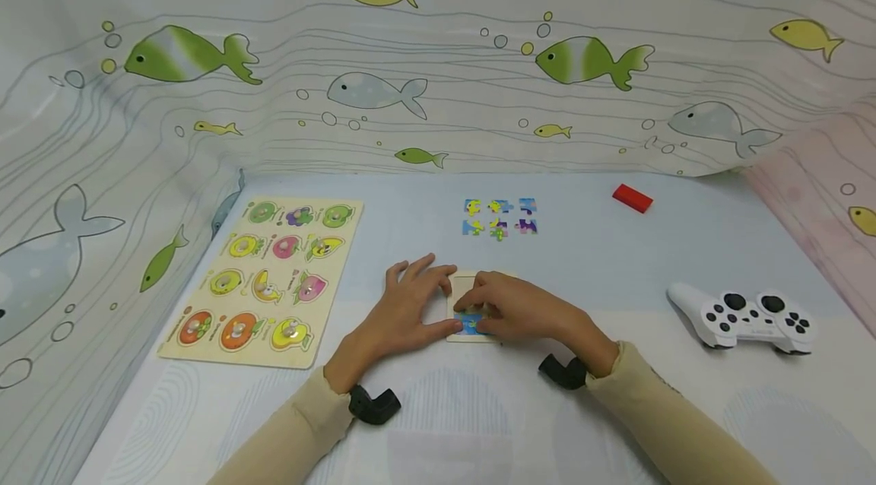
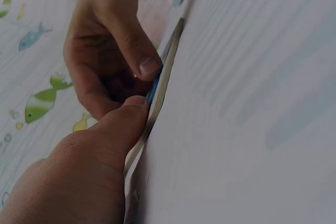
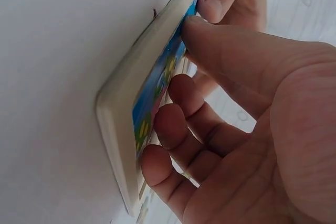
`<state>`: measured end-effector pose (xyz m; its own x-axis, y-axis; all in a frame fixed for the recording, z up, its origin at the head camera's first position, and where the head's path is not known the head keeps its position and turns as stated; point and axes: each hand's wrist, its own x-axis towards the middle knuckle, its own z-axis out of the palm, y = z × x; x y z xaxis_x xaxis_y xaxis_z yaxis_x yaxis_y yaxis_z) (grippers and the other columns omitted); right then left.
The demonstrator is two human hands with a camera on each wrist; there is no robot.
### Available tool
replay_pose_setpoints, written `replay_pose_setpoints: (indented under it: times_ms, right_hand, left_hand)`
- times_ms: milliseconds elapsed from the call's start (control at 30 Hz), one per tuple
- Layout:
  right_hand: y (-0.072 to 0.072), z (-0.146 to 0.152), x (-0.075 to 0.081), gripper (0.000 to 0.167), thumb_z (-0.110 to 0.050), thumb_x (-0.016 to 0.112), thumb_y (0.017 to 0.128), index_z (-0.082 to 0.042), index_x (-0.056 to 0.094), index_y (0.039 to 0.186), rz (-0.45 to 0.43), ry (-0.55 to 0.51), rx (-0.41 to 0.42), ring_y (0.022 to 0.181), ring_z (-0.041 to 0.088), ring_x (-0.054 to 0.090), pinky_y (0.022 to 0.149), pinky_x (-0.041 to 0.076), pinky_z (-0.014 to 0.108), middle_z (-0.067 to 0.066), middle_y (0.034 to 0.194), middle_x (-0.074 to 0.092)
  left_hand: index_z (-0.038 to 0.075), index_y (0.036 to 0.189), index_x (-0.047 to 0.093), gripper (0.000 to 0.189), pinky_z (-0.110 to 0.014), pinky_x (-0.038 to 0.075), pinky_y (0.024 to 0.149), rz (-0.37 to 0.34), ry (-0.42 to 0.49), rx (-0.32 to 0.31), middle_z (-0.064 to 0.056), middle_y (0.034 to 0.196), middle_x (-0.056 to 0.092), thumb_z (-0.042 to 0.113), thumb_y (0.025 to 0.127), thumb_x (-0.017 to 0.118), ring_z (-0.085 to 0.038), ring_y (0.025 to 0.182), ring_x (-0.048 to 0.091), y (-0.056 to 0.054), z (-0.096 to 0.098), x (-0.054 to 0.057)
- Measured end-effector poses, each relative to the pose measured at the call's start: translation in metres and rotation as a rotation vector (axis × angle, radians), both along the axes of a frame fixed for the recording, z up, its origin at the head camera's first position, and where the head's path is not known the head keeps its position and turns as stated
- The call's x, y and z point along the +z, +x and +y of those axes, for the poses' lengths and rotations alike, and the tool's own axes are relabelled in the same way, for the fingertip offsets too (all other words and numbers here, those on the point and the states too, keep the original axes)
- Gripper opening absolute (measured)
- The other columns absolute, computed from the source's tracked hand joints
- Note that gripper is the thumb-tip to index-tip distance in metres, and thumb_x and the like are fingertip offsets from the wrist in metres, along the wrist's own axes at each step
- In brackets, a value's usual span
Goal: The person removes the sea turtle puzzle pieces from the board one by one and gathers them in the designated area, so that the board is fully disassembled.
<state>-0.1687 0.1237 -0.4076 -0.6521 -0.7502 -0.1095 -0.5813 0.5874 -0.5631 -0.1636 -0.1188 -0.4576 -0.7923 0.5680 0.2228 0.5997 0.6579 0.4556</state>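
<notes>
A small wooden puzzle tray [image 1: 472,338] with blue picture pieces [image 1: 471,323] in its near part lies between the hands. My left hand [image 1: 409,310] is spread at its left side, thumb tip on the near-left border and fingertips around the far-left corner. Reaching over from the right, my right hand [image 1: 523,306] touches the picture pieces with bent fingers. In the right wrist view, its thumb [image 3: 231,51] and several fingertips rest along the colored picture [image 3: 157,87], apart from one another. The left wrist view shows both thumbs close together at the tray's edge [image 2: 163,87].
Several loose jigsaw pieces [image 1: 499,219] lie in two rows beyond the tray. At the left is a wooden fruit peg board [image 1: 263,283]. A red block [image 1: 633,198] lies at the far right, a white game controller [image 1: 746,320] nearer. Fish-printed cloth [image 1: 465,36] rises behind.
</notes>
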Motion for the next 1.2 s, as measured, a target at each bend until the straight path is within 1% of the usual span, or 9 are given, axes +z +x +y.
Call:
replay_pose_setpoints:
  times_ms: [133,267,433,533,700,933,1033,1200]
  right_hand:
    - [0.0023,-0.0007,0.0020,0.032,-0.013,0.073,0.092,-0.015,0.071,0.125,-0.015,-0.011,-0.013,0.073,0.007,0.050,0.070,0.045,0.022,-0.002,0.102,0.062]
    - [0.0047,-0.0011,0.0033,0.033,-0.014,0.075,0.091,-0.011,0.069,0.123,0.003,-0.010,-0.029,0.074,0.008,0.051,0.071,0.046,0.022,-0.001,0.103,0.063]
    - [0.0058,-0.0026,0.0029,0.029,-0.014,0.077,0.090,-0.012,0.072,0.118,0.025,0.002,-0.022,0.078,0.006,0.052,0.076,0.048,0.024,-0.002,0.107,0.065]
    - [0.0056,-0.0040,0.0038,0.028,-0.015,0.077,0.090,-0.013,0.072,0.117,0.015,0.014,-0.022,0.080,0.007,0.053,0.078,0.048,0.025,-0.002,0.108,0.065]
    - [0.0045,-0.0044,0.0056,0.029,-0.016,0.078,0.090,-0.013,0.072,0.118,-0.002,0.017,-0.027,0.078,0.008,0.053,0.075,0.047,0.024,-0.002,0.104,0.064]
    - [0.0029,-0.0035,0.0071,0.029,-0.016,0.078,0.089,-0.012,0.072,0.117,-0.004,0.004,-0.024,0.077,0.009,0.053,0.074,0.046,0.023,-0.002,0.101,0.064]
    - [0.0028,-0.0030,0.0067,0.029,-0.016,0.078,0.089,-0.012,0.072,0.117,-0.014,0.002,-0.023,0.076,0.009,0.053,0.074,0.046,0.023,-0.002,0.101,0.063]
    - [0.0022,-0.0031,0.0039,0.028,-0.015,0.079,0.088,-0.012,0.072,0.116,-0.033,-0.014,-0.017,0.076,0.010,0.053,0.073,0.046,0.023,-0.001,0.101,0.063]
  left_hand:
    - [0.024,0.112,0.057,0.043,-0.064,0.018,0.117,-0.004,0.001,-0.006,0.000,0.152,0.055,0.052,0.086,0.075,-0.034,0.152,0.033,-0.0003,-0.0002,-0.0010]
    - [0.025,0.112,0.058,0.041,-0.064,0.018,0.116,0.008,0.002,-0.023,0.000,0.151,0.055,0.052,0.086,0.075,-0.035,0.152,0.034,-0.0009,-0.0007,-0.0021]
    - [0.026,0.113,0.060,0.042,-0.063,0.017,0.116,0.013,-0.003,-0.036,0.001,0.149,0.056,0.054,0.086,0.075,-0.035,0.152,0.033,-0.0009,-0.0015,-0.0019]
    - [0.026,0.117,0.061,0.044,-0.062,0.016,0.117,0.013,-0.008,-0.036,0.002,0.149,0.055,0.056,0.086,0.074,-0.034,0.153,0.033,-0.0003,-0.0020,-0.0014]
    - [0.026,0.127,0.062,0.055,-0.062,0.015,0.117,0.018,-0.037,-0.044,0.004,0.152,0.052,0.059,0.085,0.073,-0.033,0.154,0.030,-0.0002,-0.0025,0.0006]
    - [0.026,0.140,0.056,0.084,-0.063,0.014,0.117,0.041,-0.121,-0.060,0.005,0.156,0.047,0.075,0.074,0.072,-0.032,0.155,0.027,-0.0021,-0.0025,0.0016]
    - [0.025,0.142,0.055,0.089,-0.063,0.015,0.116,0.049,-0.134,-0.062,0.005,0.155,0.047,0.077,0.072,0.072,-0.031,0.155,0.027,-0.0025,-0.0019,0.0018]
    - [0.024,0.143,0.055,0.091,-0.063,0.015,0.116,0.047,-0.130,-0.054,0.005,0.152,0.049,0.077,0.071,0.073,-0.030,0.154,0.029,-0.0017,-0.0012,0.0014]
